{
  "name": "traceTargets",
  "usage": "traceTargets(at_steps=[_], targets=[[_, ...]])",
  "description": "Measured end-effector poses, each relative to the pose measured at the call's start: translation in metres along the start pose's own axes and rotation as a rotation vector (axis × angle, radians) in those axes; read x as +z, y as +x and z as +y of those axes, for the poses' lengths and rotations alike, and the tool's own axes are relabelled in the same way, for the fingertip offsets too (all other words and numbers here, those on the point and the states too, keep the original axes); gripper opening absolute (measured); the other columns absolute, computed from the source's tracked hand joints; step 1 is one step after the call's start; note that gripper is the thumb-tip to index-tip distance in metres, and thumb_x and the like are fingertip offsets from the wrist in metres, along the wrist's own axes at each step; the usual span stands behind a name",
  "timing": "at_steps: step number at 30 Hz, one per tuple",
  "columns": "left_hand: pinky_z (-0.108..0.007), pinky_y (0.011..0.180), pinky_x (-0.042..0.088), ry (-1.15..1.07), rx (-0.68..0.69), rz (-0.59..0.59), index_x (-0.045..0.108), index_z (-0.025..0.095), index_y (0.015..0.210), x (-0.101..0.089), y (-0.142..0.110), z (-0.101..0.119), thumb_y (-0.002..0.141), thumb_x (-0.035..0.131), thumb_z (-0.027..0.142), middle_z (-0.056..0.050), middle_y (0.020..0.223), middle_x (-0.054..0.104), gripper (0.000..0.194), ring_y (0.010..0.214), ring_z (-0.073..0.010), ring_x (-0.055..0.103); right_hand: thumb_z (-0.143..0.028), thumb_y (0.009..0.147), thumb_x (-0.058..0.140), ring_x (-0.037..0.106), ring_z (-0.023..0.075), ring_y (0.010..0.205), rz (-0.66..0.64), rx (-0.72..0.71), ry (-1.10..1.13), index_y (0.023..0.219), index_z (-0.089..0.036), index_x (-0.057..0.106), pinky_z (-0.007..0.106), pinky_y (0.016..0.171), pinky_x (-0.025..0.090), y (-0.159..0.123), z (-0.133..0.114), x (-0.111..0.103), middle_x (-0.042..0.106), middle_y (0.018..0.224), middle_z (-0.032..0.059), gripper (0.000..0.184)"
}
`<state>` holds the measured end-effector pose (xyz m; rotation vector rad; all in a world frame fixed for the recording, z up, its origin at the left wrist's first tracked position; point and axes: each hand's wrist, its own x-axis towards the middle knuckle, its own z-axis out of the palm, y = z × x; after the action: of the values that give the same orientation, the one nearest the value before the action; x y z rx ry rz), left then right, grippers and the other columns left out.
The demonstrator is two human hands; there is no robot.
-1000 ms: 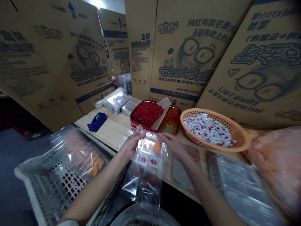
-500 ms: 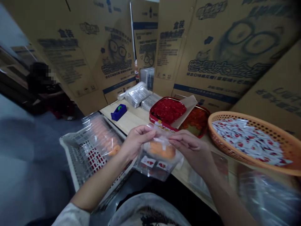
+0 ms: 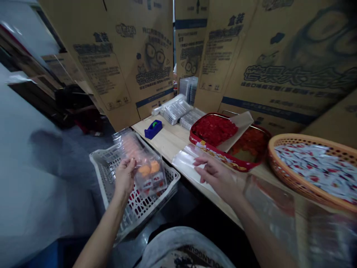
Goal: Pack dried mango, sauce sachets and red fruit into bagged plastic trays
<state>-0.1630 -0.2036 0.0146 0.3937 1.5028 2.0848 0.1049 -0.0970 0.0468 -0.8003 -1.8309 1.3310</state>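
One clear bag (image 3: 142,163), long end forward-left

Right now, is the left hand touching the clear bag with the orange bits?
Touching. The head view shows the left hand closed on the side of the bag, holding it above the white crate.

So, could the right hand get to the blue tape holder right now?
Probably yes. The right hand is open and holds nothing, and only a clear plastic bag lies between it and the blue tape dispenser on the wooden table. It looks like a long stretch, though, so some leaning may be needed.
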Motion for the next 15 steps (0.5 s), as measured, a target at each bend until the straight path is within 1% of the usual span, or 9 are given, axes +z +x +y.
traceTargets(at_steps=[2, 4, 6, 7, 9, 11, 13, 14, 15], targets=[[-0.019, 0.058, 0.044, -0.004, -0.004, -0.011, 0.055, 0.017, 0.075, -0.008, -0.001, -0.021, 0.056, 0.076, 0.037, 0.005, 0.064, 0.061, 0.035, 0.059, -0.0077, 0.056, -0.03, 0.076, 0.057, 0.046, 0.0057, 0.052, -0.095, 0.093, 0.021, 0.112, -0.021, 0.05, 0.022, 0.047, 0.043, 0.007, 0.022, 0.029, 0.058, 0.106, 0.005, 0.038], [-0.019, 0.058, 0.043, 0.003, -0.004, -0.035, 0.055, 0.017, 0.074, -0.011, -0.007, -0.039, 0.059, 0.074, 0.038, 0.005, 0.063, 0.06, 0.033, 0.057, -0.0071, 0.055, -0.025, 0.07, 0.061, 0.047, 0.0051, 0.056, -0.126, 0.079, 0.02, 0.123, -0.023, 0.041, 0.022, 0.053, 0.044, 0.017, 0.046, 0.061, 0.053, 0.116, 0.0066, 0.056], [-0.021, 0.058, 0.043, 0.022, -0.013, -0.074, 0.055, 0.016, 0.072, -0.012, -0.014, -0.055, 0.06, 0.073, 0.039, 0.004, 0.063, 0.061, 0.031, 0.057, -0.0085, 0.055, -0.02, 0.066, 0.063, 0.05, 0.0068, 0.062, -0.197, 0.045, -0.009, 0.123, -0.023, 0.041, 0.022, 0.059, 0.044, 0.029, 0.068, 0.089, 0.055, 0.11, 0.0049, 0.061], [-0.022, 0.059, 0.044, 0.035, -0.025, -0.099, 0.056, 0.016, 0.071, -0.014, -0.016, -0.061, 0.059, 0.073, 0.039, 0.003, 0.062, 0.061, 0.031, 0.058, -0.0098, 0.056, -0.018, 0.065, 0.062, 0.051, 0.0081, 0.066, -0.251, 0.029, -0.048, 0.118, -0.022, 0.045, 0.023, 0.061, 0.044, 0.035, 0.077, 0.099, 0.057, 0.103, 0.0029, 0.055], [-0.026, 0.062, 0.046, 0.055, -0.059, -0.159, 0.059, 0.016, 0.076, -0.025, -0.018, -0.07, 0.057, 0.075, 0.039, -0.001, 0.065, 0.064, 0.034, 0.064, -0.0147, 0.06, -0.015, 0.066, 0.058, 0.052, 0.0102, 0.069, -0.37, 0.004, -0.163, 0.098, -0.019, 0.055, 0.023, 0.064, 0.042, 0.044, 0.092, 0.112, 0.058, 0.086, -0.001, 0.033], [-0.031, 0.071, 0.047, 0.11, -0.062, -0.199, 0.059, 0.017, 0.094, -0.046, -0.016, -0.076, 0.059, 0.072, 0.045, -0.007, 0.084, 0.067, 0.047, 0.083, -0.0204, 0.062, -0.014, 0.068, 0.055, 0.051, 0.0114, 0.07, -0.465, -0.028, -0.272, 0.081, -0.018, 0.056, 0.023, 0.064, 0.04, 0.047, 0.102, 0.115, 0.055, 0.076, -0.0025, 0.014], [-0.033, 0.08, 0.046, 0.273, -0.063, -0.211, 0.052, 0.021, 0.112, -0.074, -0.011, -0.081, 0.066, 0.061, 0.056, -0.01, 0.111, 0.061, 0.059, 0.103, -0.0223, 0.056, -0.013, 0.07, 0.053, 0.051, 0.0118, 0.071, -0.52, -0.062, -0.332, 0.076, -0.018, 0.055, 0.023, 0.064, 0.038, 0.047, 0.108, 0.114, 0.054, 0.075, -0.0026, 0.008], [-0.033, 0.079, 0.046, 0.41, -0.107, -0.222, 0.05, 0.022, 0.114, -0.09, -0.009, -0.085, 0.068, 0.056, 0.06, -0.011, 0.117, 0.057, 0.06, 0.106, -0.0224, 0.054, -0.012, 0.07, 0.052, 0.051, 0.0119, 0.072, -0.537, -0.076, -0.349, 0.076, -0.019, 0.054, 0.022, 0.064, 0.037, 0.047, 0.11, 0.114, 0.054, 0.077, -0.0025, 0.009], [-0.035, 0.076, 0.047, 0.494, -0.163, -0.24, 0.053, 0.02, 0.111, -0.103, -0.007, -0.09, 0.066, 0.058, 0.059, -0.012, 0.114, 0.058, 0.06, 0.102, -0.0241, 0.055, -0.011, 0.07, 0.052, 0.051, 0.0119, 0.072, -0.549, -0.089, -0.366, 0.077, -0.019, 0.054, 0.022, 0.064, 0.037, 0.047, 0.111, 0.114, 0.054, 0.077, -0.0024, 0.01]])
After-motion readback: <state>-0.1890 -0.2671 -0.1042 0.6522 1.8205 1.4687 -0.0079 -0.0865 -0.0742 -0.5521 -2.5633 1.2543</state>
